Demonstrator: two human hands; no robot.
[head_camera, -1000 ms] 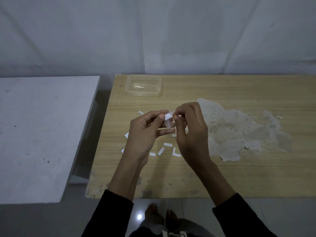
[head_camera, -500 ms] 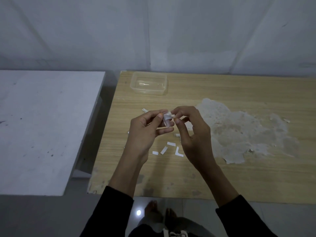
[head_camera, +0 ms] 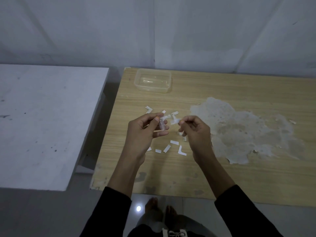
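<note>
While my left hand (head_camera: 142,134) curls its fingers round a small clear tube (head_camera: 162,126), my right hand (head_camera: 196,132) pinches a white paper strip (head_camera: 175,120) just beside it.

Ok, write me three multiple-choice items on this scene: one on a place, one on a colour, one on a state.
1. Where on the table is the clear tub? A far left corner B near right corner C near edge
2. The paper strips are: A red B white C black
3. The right hand is: A flat on the table B pinching a strip C lifting the tub
Key: 1 A, it stands by the wall; 2 B, all look white; 3 B, thumb and finger grip one strip.
</note>
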